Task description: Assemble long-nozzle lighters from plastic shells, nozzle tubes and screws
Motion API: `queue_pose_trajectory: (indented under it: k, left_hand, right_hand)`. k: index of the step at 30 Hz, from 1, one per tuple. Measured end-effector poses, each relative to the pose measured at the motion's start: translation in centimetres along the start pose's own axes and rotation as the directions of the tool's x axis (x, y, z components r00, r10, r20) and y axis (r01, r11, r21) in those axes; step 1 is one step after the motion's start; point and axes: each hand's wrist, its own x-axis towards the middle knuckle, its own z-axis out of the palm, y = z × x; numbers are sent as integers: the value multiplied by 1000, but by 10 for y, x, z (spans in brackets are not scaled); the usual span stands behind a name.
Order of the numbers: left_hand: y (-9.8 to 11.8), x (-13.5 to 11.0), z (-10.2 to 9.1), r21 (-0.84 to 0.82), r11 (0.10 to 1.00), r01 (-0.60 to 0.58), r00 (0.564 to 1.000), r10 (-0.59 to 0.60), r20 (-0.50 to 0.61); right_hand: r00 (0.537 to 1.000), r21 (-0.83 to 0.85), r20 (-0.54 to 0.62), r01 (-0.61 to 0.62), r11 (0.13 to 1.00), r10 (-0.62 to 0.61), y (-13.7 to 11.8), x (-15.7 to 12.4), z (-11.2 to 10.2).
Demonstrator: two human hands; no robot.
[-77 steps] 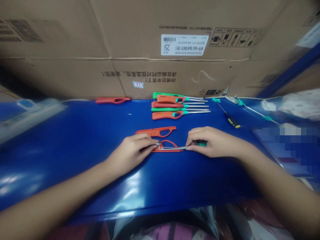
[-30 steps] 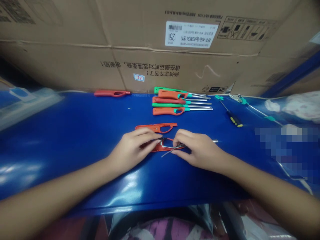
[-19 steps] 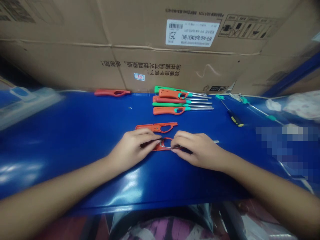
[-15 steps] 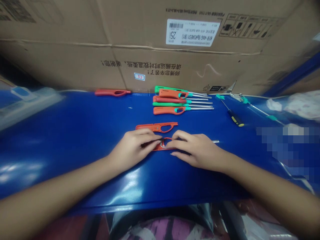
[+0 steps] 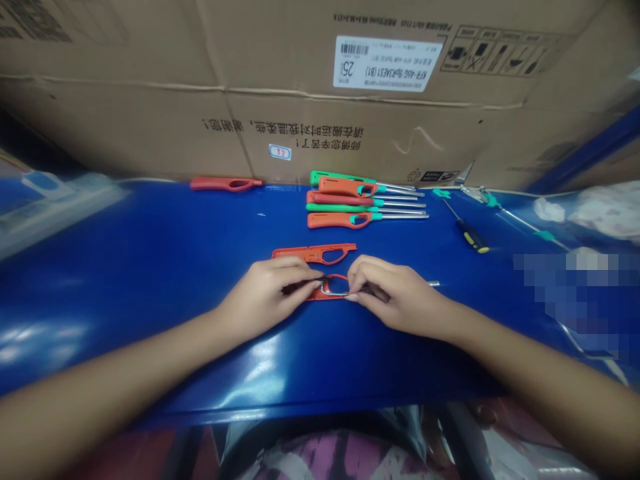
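An orange lighter casing half (image 5: 317,295) lies on the blue table between my hands, its inner side up. My left hand (image 5: 275,288) is closed at its left end, thumb and forefinger pinching a small black piece (image 5: 325,277). A thin pale tube (image 5: 333,293) curves along the lower edge of the trigger loop. My right hand (image 5: 393,290) pinches this tube at the loop's right side, fingers curled. Past that hand pokes a metal tip (image 5: 435,284). Just beyond my hands lies the other orange casing half (image 5: 320,254), apart from both.
Several green, red and orange lighters (image 5: 345,219) lie stacked at the back. A red casing piece (image 5: 225,184) is by the cardboard box (image 5: 165,127). On the right are a screwdriver (image 5: 471,237) and metal rods with teal parts (image 5: 520,220). A pale strip-shaped object (image 5: 65,207) stands left.
My right hand has shifted slightly right and its fingers have drawn together into a pinch, showing more of the tube and loop. My left hand stays in place.
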Motion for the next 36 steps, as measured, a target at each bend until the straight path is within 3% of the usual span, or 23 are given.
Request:
queue_pose_trajectory:
  k: [5, 13, 23, 30, 36]
  left_hand:
    - [-3, -1, -1, -19, 1000, 14, 1000, -14, -1]
    - [0, -1, -4, -45, 999, -27, 999, 28, 19]
    - [5, 2, 1, -64, 998, 20, 1000, -21, -9]
    - [0, -1, -5, 143, 981, -133, 981, 109, 160]
    - [12, -1, -26, 382, 896, -225, 921, 68, 383]
  right_hand:
    - [996, 167, 2, -90, 982, 91, 4, -2, -5]
    - [997, 61, 59, -59, 996, 55, 0, 1, -8]
    - [997, 2, 74, 10, 1000, -10, 1, 1, -5]
    - [995, -28, 98, 38, 999, -35, 0, 1, -8]
    - [991, -53, 116, 67, 996, -61, 0, 0, -8]
